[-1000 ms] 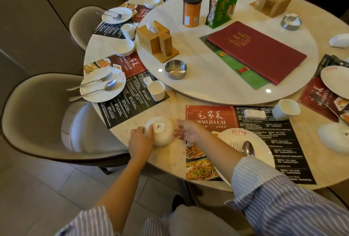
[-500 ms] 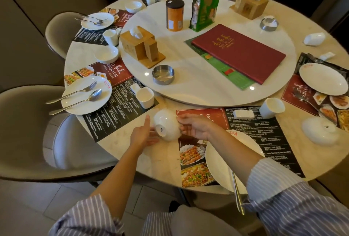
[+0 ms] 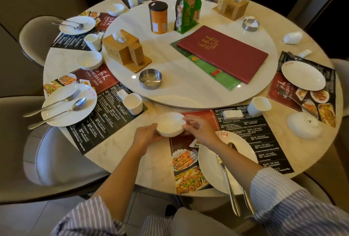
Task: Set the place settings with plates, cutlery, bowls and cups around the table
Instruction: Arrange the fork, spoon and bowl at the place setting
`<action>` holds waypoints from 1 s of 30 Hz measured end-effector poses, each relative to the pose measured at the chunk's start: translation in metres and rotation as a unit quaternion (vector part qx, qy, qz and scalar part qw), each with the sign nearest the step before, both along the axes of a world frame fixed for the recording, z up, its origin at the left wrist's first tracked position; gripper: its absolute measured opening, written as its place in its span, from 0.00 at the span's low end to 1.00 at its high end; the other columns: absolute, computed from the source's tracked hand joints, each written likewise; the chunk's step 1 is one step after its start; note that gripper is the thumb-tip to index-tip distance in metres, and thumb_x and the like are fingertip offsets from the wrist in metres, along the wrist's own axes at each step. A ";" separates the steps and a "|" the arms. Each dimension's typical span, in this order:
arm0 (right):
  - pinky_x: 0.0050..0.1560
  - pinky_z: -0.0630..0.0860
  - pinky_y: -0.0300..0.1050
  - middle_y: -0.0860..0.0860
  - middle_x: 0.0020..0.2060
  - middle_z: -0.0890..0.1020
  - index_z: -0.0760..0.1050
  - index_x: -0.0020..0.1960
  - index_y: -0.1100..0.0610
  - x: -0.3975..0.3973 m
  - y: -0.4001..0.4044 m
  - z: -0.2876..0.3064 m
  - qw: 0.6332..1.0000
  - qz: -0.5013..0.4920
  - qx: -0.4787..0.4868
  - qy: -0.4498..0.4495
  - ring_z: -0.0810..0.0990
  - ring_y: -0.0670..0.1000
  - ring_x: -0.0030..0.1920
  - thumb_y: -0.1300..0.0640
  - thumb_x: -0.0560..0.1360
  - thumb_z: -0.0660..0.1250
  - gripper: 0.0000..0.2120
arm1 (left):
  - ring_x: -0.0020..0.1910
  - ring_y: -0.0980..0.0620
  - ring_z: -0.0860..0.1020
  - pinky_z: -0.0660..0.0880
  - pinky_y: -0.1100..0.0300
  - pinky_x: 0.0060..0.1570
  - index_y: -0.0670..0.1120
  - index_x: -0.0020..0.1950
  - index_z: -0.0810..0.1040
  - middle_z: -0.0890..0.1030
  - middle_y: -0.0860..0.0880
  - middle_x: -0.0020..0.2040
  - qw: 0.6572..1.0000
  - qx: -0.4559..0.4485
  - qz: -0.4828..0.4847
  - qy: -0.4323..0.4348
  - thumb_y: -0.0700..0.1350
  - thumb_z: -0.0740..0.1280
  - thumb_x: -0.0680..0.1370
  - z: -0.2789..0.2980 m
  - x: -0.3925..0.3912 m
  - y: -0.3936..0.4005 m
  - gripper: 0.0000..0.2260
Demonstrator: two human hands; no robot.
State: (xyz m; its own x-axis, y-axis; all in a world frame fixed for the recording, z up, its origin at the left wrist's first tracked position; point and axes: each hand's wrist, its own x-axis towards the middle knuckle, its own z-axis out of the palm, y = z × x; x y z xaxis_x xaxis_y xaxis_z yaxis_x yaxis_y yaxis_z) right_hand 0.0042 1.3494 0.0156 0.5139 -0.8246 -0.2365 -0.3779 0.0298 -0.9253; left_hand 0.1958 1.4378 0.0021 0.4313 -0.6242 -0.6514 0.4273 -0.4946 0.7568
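A small white bowl [image 3: 171, 124] sits mouth-up at the near edge of the round table, at the top-left corner of the nearest placemat [image 3: 243, 131]. My left hand [image 3: 146, 135] cups its left side and my right hand [image 3: 198, 129] holds its right rim. To the right on the same mat lie a white plate [image 3: 213, 162] with a spoon [image 3: 233, 179] on it, a white cup [image 3: 258, 106] and a small white rest [image 3: 232, 114]. My right forearm covers part of the plate.
The left setting has a plate with fork and spoon [image 3: 69, 104], a cup [image 3: 132, 103] and a bowl [image 3: 89, 63]. On the right lie an upside-down bowl [image 3: 304, 125] and a bare plate [image 3: 303, 75]. The turntable [image 3: 179, 88] carries an ashtray [image 3: 150, 79], tissue box [image 3: 125, 49] and red menu [image 3: 222, 53].
The bowl was upside down on the table a second ago. Both hands lifted it, turned it over, and it now sits mouth-up slightly further in and to the right.
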 end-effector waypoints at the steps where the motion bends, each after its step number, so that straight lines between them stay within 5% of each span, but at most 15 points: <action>1: 0.53 0.81 0.48 0.49 0.61 0.77 0.75 0.65 0.56 0.000 0.002 -0.004 0.999 -0.031 0.019 -0.012 0.82 0.52 0.51 0.60 0.75 0.70 0.19 | 0.48 0.46 0.81 0.81 0.58 0.42 0.36 0.64 0.74 0.80 0.42 0.50 1.000 -0.011 0.005 -0.001 0.43 0.66 0.79 -0.001 -0.003 -0.001 0.16; 9: 0.51 0.78 0.38 0.53 0.63 0.77 0.74 0.66 0.60 0.014 0.007 -0.014 0.976 -0.187 0.106 -0.029 0.75 0.54 0.63 0.65 0.77 0.65 0.18 | 0.49 0.49 0.81 0.81 0.59 0.45 0.39 0.68 0.72 0.80 0.44 0.57 0.997 -0.059 0.040 -0.011 0.44 0.67 0.78 -0.010 -0.025 0.001 0.20; 17: 0.60 0.78 0.50 0.55 0.57 0.81 0.78 0.61 0.60 0.009 0.002 -0.014 0.967 -0.218 0.133 -0.013 0.80 0.51 0.52 0.66 0.75 0.68 0.15 | 0.45 0.53 0.81 0.81 0.64 0.42 0.39 0.63 0.78 0.81 0.45 0.55 0.992 -0.046 0.061 -0.100 0.47 0.74 0.73 -0.014 -0.035 0.002 0.22; 22: 0.54 0.77 0.44 0.53 0.54 0.81 0.79 0.59 0.59 -0.008 0.007 0.001 0.982 -0.178 0.058 0.037 0.79 0.51 0.52 0.62 0.76 0.67 0.12 | 0.60 0.44 0.77 0.73 0.52 0.62 0.40 0.67 0.74 0.79 0.41 0.62 0.964 0.006 0.048 -0.261 0.52 0.68 0.76 -0.007 -0.046 0.012 0.23; 30: 0.62 0.70 0.42 0.53 0.61 0.79 0.76 0.65 0.59 -0.078 0.022 0.023 0.982 -0.099 -0.105 0.121 0.77 0.52 0.62 0.59 0.78 0.65 0.15 | 0.67 0.44 0.71 0.69 0.49 0.66 0.41 0.70 0.70 0.74 0.41 0.67 0.908 -0.045 -0.021 -0.416 0.45 0.65 0.79 0.014 -0.099 0.028 0.20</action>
State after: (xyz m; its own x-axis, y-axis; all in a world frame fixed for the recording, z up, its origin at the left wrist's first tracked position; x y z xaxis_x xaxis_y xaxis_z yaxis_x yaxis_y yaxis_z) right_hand -0.0735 1.3714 0.0388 0.2887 -0.9463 -0.1451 -0.5933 -0.0579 -0.8029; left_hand 0.0969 1.4657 0.0164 0.7250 -0.6864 -0.0567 -0.3293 -0.4177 0.8468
